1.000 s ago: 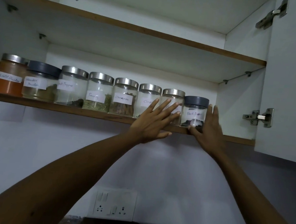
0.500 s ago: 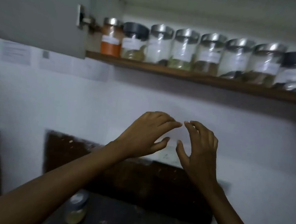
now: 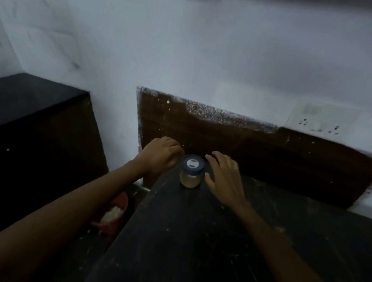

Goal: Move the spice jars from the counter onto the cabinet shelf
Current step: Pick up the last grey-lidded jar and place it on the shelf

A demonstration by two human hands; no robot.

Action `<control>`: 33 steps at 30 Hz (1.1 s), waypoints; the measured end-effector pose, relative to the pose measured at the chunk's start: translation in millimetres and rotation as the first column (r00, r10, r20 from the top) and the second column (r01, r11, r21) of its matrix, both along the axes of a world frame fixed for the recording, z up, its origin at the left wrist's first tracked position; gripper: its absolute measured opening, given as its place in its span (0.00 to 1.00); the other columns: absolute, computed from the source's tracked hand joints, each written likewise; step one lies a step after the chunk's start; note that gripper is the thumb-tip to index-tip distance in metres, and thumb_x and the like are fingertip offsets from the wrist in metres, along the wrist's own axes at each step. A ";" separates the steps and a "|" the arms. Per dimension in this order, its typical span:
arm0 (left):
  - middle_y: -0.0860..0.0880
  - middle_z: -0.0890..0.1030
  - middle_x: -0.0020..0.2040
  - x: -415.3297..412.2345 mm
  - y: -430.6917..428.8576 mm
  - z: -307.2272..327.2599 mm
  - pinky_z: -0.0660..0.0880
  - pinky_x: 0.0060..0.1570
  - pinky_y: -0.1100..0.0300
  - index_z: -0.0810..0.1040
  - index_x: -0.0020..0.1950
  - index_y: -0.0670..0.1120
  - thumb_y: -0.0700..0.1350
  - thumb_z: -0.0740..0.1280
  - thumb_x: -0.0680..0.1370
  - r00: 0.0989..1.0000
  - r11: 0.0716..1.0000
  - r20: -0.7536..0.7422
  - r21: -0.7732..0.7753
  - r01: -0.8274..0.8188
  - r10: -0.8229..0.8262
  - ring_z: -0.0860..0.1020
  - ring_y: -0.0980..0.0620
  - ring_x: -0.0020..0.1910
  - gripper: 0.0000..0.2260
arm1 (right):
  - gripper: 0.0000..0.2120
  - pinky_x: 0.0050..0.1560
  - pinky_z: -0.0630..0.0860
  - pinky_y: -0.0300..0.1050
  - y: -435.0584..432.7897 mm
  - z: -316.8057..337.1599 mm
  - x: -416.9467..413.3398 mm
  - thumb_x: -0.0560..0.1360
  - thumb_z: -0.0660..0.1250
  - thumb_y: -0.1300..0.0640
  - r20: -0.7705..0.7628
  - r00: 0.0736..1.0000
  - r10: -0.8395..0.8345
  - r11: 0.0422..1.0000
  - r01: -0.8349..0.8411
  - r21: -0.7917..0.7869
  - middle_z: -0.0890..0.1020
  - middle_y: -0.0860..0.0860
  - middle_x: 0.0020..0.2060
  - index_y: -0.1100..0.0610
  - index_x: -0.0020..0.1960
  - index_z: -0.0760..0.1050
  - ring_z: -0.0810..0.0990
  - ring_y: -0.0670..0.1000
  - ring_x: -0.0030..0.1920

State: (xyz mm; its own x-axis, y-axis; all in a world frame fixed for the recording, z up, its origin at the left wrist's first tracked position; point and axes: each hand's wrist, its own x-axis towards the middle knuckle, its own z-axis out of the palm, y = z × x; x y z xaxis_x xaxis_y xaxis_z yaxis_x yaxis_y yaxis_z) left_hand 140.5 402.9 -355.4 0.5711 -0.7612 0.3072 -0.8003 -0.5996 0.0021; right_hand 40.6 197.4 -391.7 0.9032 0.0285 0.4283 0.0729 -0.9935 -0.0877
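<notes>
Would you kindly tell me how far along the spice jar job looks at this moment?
Done: only one blue-lidded spice jar shows on the black counter; the shelf is out of view. In hand: left hand and right hand flank that jar, neither plainly gripping. Left: lifting it to the shelf.

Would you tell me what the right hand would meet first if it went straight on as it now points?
Probably the spice jar, which stands just left of the right hand. Depth is unclear: its fingers may pass behind the jar and reach the brown wall panel.
</notes>
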 end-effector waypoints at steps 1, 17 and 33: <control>0.46 0.76 0.61 6.1 4.6 -16.7 0.72 0.56 0.51 0.75 0.63 0.47 0.47 0.62 0.76 0.999 1.000 -0.040 0.010 -0.029 0.029 0.73 0.46 0.60 0.16 | 0.26 0.66 0.62 0.53 2.9 -15.7 6.3 0.75 0.64 0.52 -0.060 0.998 -0.020 1.000 0.020 0.004 0.65 0.56 0.70 0.55 0.71 0.63 0.65 0.56 0.69; 0.46 0.51 0.78 66.6 -47.0 -157.9 0.73 0.60 0.45 0.50 0.77 0.54 0.44 0.70 0.73 0.862 0.981 -0.495 -0.079 -0.175 0.114 0.67 0.42 0.69 0.39 | 0.29 0.66 0.66 0.46 5.5 -133.2 103.6 0.73 0.68 0.63 -0.212 0.972 0.102 0.520 0.130 0.844 0.64 0.56 0.71 0.54 0.71 0.63 0.64 0.55 0.70; 0.51 0.52 0.78 11.7 -27.4 -46.9 0.76 0.55 0.50 0.44 0.77 0.52 0.34 0.67 0.71 0.938 0.936 -0.241 -0.308 0.168 -0.247 0.65 0.51 0.69 0.43 | 0.16 0.48 0.81 0.50 -51.3 24.5 23.7 0.74 0.67 0.58 -0.219 0.934 0.282 0.411 0.089 0.907 0.73 0.50 0.60 0.46 0.60 0.73 0.78 0.52 0.56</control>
State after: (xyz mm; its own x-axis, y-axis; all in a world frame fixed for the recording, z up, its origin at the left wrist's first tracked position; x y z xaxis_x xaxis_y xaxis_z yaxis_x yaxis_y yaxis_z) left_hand 152.2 375.4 -402.3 0.5012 -0.7778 0.3793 -0.8508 -0.3630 0.3799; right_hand 64.3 146.0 -367.2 0.9943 -0.1053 -0.0185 -0.0506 -0.3113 -0.9490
